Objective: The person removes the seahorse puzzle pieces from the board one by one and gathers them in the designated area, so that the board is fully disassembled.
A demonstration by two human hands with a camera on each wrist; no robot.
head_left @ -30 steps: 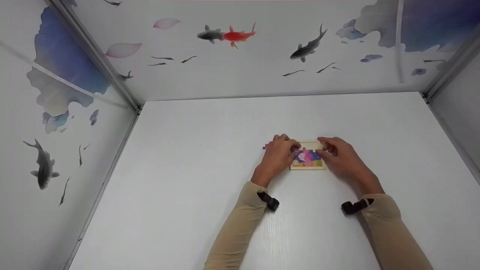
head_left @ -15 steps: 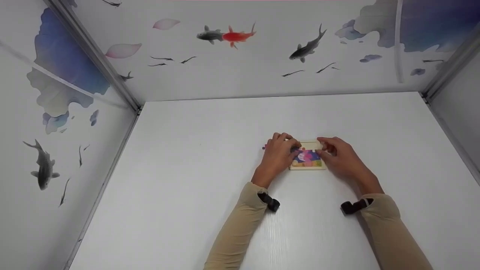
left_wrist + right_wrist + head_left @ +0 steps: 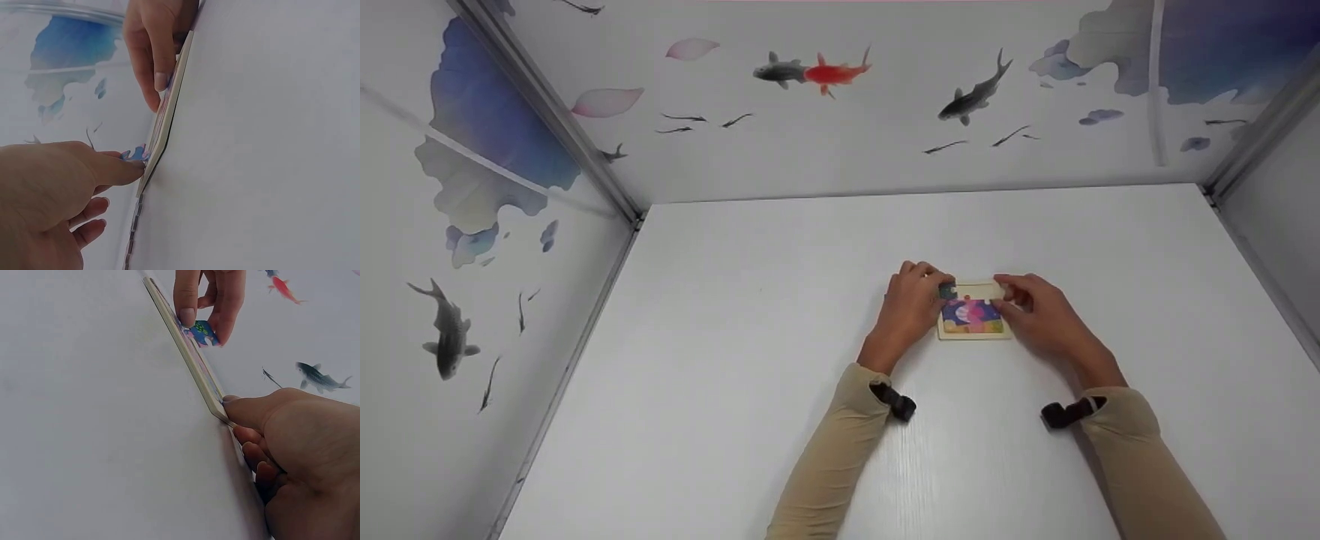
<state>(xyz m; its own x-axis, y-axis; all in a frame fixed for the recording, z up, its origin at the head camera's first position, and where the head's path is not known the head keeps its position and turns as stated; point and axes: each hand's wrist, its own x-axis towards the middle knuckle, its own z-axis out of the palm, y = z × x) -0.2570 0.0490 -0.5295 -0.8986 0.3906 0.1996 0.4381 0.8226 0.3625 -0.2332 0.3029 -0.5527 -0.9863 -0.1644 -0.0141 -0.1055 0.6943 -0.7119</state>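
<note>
pinching a blue puzzle piece (image 3: 202, 331) in fingers of the left hand (image 3: 910, 307), over the puzzle frame's (image 3: 975, 337) far left corner. gripping that frame's right edge, on the desk (image 3: 720, 322), with the right hand (image 3: 1041, 313).

The puzzle frame (image 3: 975, 337) looks like smooth, matt wood. The worktop (image 3: 780, 300) beneath it has a faint sheen. In front of it, the sleeves (image 3: 829, 450) are matt, lightly wrinkled cloth.

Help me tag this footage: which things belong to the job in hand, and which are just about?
Job: blue puzzle piece, pinched by left hand; puzzle frame, held by right hand; edge-on row, probably more pieces.

Background: black wrist cameras; printed wall fish.
</note>
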